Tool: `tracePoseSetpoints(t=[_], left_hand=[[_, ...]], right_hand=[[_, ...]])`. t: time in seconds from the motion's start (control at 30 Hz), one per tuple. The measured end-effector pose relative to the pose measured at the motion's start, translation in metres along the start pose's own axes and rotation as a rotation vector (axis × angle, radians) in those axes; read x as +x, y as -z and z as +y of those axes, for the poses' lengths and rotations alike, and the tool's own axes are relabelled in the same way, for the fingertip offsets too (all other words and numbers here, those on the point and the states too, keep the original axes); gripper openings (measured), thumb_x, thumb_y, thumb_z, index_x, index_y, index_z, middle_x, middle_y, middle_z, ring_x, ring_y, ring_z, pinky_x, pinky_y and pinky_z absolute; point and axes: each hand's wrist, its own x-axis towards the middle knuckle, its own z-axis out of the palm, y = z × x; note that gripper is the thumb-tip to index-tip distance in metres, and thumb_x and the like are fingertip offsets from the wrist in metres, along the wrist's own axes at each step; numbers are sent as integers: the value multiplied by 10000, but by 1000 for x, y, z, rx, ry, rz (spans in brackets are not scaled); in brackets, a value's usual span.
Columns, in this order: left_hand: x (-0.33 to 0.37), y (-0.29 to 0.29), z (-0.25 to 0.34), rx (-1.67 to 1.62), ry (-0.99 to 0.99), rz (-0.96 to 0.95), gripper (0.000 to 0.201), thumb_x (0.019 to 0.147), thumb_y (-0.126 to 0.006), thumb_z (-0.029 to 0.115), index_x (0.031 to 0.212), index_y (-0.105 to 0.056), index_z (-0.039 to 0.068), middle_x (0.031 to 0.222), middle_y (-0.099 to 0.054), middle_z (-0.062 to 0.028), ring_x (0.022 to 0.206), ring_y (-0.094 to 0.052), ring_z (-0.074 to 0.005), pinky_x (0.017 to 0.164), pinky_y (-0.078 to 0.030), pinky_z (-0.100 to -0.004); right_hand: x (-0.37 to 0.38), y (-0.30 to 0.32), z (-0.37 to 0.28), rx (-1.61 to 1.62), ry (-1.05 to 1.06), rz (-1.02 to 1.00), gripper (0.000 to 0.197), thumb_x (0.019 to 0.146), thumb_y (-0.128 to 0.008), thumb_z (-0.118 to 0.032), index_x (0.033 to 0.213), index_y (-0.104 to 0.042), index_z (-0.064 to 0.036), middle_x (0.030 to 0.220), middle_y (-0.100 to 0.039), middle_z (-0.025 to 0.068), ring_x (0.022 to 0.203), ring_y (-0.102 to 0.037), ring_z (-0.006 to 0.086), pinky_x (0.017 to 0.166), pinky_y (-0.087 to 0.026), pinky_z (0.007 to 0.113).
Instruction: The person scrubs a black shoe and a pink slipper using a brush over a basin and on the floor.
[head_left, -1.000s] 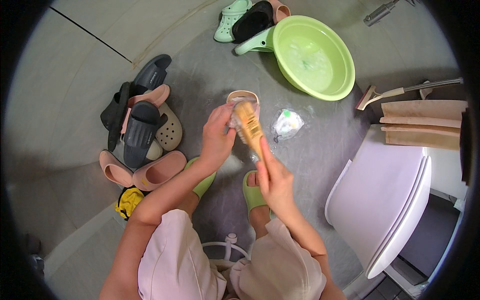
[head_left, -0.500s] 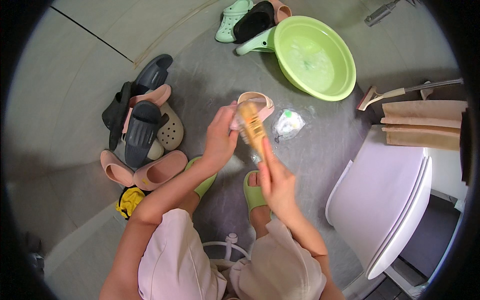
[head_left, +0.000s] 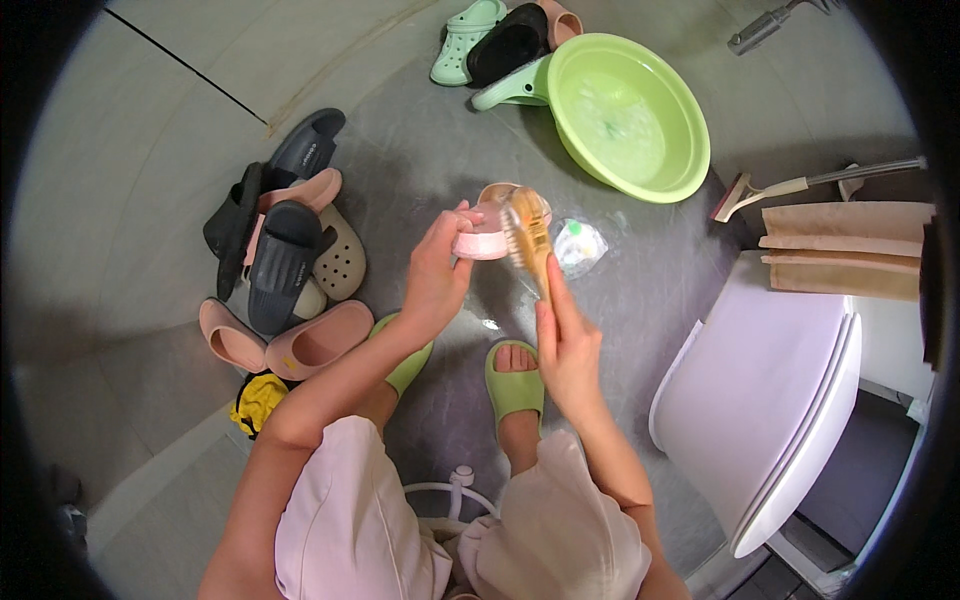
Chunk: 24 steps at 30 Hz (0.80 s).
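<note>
"At the centre of the frame, what does the left hand (head_left: 437,275) have?"

"One pink slipper (head_left: 482,245). Fingers and thumb are clamped on its left side; the slipper lies up and to the right of the palm, its pale end turned toward the lower edge."

"And the right hand (head_left: 570,355)?"

"Closed around the lower end of a wooden brush (head_left: 538,250). The brush stands nearly upright in view, with its bristles facing left, against or just beside the slipper's right side. Contact cannot be confirmed."

"Position of the slipper relative to the right hand?"

"Above and to the left of it, with the brush head between. The two hands are apart from each other."

"Nearby items?"

"Just right of the brush, a white item in clear plastic (head_left: 580,247) on the grey floor (head_left: 420,130). At upper right of centre, a green basin (head_left: 680,110) holding cloudy liquid."

"Left of the frame?"

"A group of footwear: dark slides (head_left: 280,268), a beige clog (head_left: 340,262) with round holes, and pink clogs (head_left: 322,342) at the near end. Below those, a yellow and black bundle (head_left: 260,402), kind not determinable."
</note>
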Motion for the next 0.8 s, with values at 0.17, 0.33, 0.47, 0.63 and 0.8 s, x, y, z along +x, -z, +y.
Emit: tracePoseSetpoints(t=[0.17, 0.33, 0.47, 0.63, 0.8], left_hand=[[-2, 5, 0, 33, 225, -34, 244, 851, -590, -106, 1026, -488, 31, 1152, -650, -174, 1258, -566, -349, 963, -478, -391], [-4, 0, -5, -51, 179, 10, 230, 871, -590, -76, 1042, -480, 32, 1143, -648, -206, 1234, -591, -321, 937, -487, -371], [-4, 4, -4, 31, 246, 16, 220, 882, -585, -71, 1039, -472, 33, 1137, -654, -196, 1222, -600, -320, 935, -490, -373], [-5, -2, -11, -71, 170, 28, 209, 894, -592, -53, 1027, -461, 41, 1129, -669, -187, 1209, -612, -312, 923, -497, -372], [-5, 1, -14, -6, 216, 41, 218, 894, -614, -37, 1023, -458, 44, 1115, -677, -178, 1217, -608, -304, 916, -501, -372]], right_hand=[[-4, -5, -5, 15, 97, -91, 530, 949, -586, -92, 1463, -473, -152, 805, -664, 211, 658, -652, 361, 599, -513, 424], [-4, -9, 0, 10, 66, -28, 546, 936, -609, -91, 1461, -475, -149, 782, -659, 192, 637, -650, 347, 599, -518, 416], [2, -8, 4, 0, 71, -67, 546, 934, -602, -77, 1460, -476, -147, 805, -666, 196, 664, -659, 356, 629, -527, 424], [6, -5, 13, -30, -61, -22, 565, 927, -614, -80, 1468, -467, -150, 846, -675, 207, 704, -675, 358, 644, -527, 430], [6, -4, 8, 39, 39, -72, 550, 934, -600, -80, 1465, -469, -138, 878, -682, 232, 701, -679, 353, 646, -529, 413]])
